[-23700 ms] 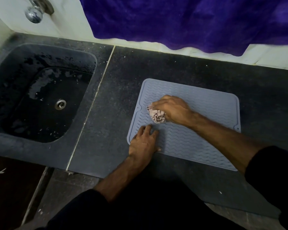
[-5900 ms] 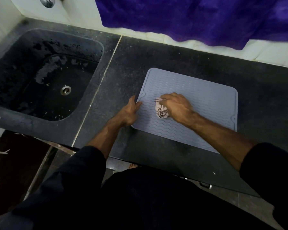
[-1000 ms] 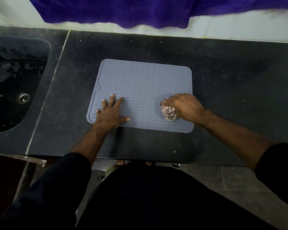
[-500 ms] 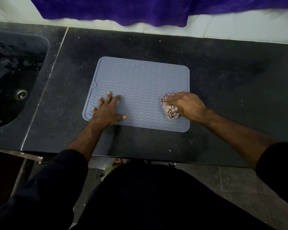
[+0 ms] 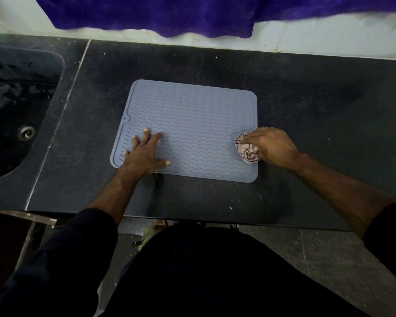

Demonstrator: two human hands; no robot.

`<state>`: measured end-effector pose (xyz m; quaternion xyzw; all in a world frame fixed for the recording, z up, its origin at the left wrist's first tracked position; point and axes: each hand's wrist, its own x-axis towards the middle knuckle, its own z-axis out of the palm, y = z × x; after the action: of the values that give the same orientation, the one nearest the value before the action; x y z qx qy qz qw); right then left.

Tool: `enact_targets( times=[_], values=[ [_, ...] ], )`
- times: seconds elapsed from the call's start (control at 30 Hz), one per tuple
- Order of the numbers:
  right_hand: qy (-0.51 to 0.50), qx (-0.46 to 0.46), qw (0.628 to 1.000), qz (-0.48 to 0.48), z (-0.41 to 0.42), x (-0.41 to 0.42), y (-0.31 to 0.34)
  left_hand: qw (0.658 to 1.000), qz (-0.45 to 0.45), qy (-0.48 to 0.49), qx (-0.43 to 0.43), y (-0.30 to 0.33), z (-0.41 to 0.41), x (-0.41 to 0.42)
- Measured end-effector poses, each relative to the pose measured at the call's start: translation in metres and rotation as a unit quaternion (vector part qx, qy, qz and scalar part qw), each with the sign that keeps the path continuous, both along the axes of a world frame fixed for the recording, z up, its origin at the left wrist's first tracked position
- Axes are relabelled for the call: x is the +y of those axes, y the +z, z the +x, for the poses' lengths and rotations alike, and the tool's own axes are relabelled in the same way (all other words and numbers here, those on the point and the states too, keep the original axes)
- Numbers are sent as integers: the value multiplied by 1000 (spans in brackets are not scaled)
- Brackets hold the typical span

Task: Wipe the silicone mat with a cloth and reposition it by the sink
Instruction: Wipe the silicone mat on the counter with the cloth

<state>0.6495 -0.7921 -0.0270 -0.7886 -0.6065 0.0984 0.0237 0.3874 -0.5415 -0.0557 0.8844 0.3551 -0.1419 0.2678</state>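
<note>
A grey silicone mat (image 5: pixel 192 124) with wavy ridges lies flat on the dark stone counter (image 5: pixel 306 106), a short way right of the sink (image 5: pixel 14 115). My left hand (image 5: pixel 144 154) presses flat on the mat's near left corner, fingers spread. My right hand (image 5: pixel 272 145) grips a bunched pale cloth (image 5: pixel 246 148) with dark lines at the mat's right edge, partly over the bare counter.
The black sink has a wet basin and a metal drain (image 5: pixel 26 132). A purple fabric (image 5: pixel 192 14) hangs over the white wall at the back. The counter's front edge runs just below my forearms, with tiled floor beneath.
My right hand has slid the cloth rightward from inside the mat's near right part to its right edge. My left hand has stayed pressed on the mat.
</note>
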Motion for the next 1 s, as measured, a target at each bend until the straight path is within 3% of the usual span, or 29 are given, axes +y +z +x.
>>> enact_targets(
  times=[0.2, 0.73, 1.0],
  values=[
    [19, 37, 999, 17, -13, 16, 4, 1000, -4, 1, 3, 3, 2, -1],
    [44, 24, 999, -8, -17, 14, -2, 1000, -4, 5, -1, -1, 2, 0],
    [-10, 11, 1000, -5, 1, -13, 0, 1000, 1, 4, -5, -5, 0, 2]
  ],
)
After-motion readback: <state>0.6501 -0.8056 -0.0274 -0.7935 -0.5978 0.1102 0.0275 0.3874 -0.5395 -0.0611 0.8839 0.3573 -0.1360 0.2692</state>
